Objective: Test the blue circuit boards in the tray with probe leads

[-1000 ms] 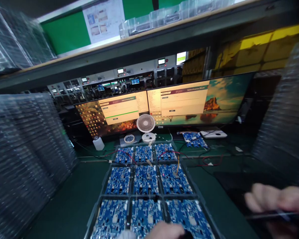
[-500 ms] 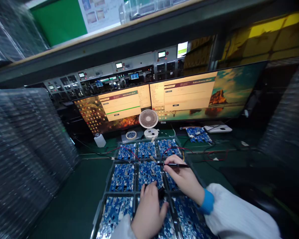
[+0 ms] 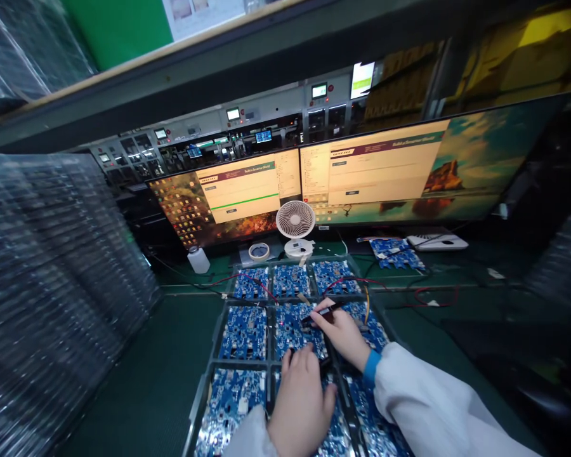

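My right hand (image 3: 341, 333) pinches a slim black pen-shaped tool (image 3: 334, 308), its tip low over the middle blue circuit board (image 3: 292, 324). Whether the tip touches the board cannot be told. My left hand (image 3: 299, 400) rests palm down at that board's near edge, fingers together and thumb spread away. A black part (image 3: 324, 365) shows beside its index finger, partly hidden. The boards lie in the compartments of a dark tray (image 3: 209, 381). A small red light glows on the middle board.
Red and black wires (image 3: 347, 279) cross the tray's far end. Behind stand a white fan (image 3: 295, 221), a tape roll (image 3: 259, 252), a white bottle (image 3: 198, 260) and two monitors (image 3: 385, 171). Another board (image 3: 394, 254) lies right. Stacked clear trays (image 3: 52, 285) rise at left.
The view has shifted, so the scene sits further right. My right hand has tilted the black tool, its tip now lower on the middle board. My left hand stays at that board's near edge.
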Available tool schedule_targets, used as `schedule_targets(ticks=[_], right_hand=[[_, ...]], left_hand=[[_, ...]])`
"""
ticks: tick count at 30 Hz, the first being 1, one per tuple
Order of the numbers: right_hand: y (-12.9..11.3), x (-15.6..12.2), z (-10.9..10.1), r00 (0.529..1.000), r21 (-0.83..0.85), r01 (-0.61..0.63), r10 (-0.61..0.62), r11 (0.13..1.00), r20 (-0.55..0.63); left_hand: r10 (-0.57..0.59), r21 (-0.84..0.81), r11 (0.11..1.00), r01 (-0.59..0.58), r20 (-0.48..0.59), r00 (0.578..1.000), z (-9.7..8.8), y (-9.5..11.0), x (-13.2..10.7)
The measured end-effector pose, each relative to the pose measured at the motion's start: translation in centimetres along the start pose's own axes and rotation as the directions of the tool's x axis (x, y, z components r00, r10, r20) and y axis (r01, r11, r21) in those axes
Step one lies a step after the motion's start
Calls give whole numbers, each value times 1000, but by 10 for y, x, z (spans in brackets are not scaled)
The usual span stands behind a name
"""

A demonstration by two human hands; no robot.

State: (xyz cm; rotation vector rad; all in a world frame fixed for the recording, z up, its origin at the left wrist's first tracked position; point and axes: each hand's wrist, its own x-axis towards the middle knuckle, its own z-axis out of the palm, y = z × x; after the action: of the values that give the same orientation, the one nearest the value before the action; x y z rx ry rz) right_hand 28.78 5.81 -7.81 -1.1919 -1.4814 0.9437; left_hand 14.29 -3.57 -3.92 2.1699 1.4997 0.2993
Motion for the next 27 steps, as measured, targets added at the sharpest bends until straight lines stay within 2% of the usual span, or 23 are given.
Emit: schedule_targets(ticks=[10, 19, 27], right_hand=[[7, 1, -2, 1000, -28, 4, -3, 1000, 23], [12, 1, -2, 999, -54, -8, 10, 999, 41], [8, 0, 0, 1000, 25, -30, 30, 999, -3]], left_hand=[[-1, 1, 1000, 1, -5, 1000, 6, -4, 0], [-14, -3, 1000, 14, 9, 1000, 1, 0, 0], [-14, -20, 1000, 14, 1, 1000, 3, -2, 1]])
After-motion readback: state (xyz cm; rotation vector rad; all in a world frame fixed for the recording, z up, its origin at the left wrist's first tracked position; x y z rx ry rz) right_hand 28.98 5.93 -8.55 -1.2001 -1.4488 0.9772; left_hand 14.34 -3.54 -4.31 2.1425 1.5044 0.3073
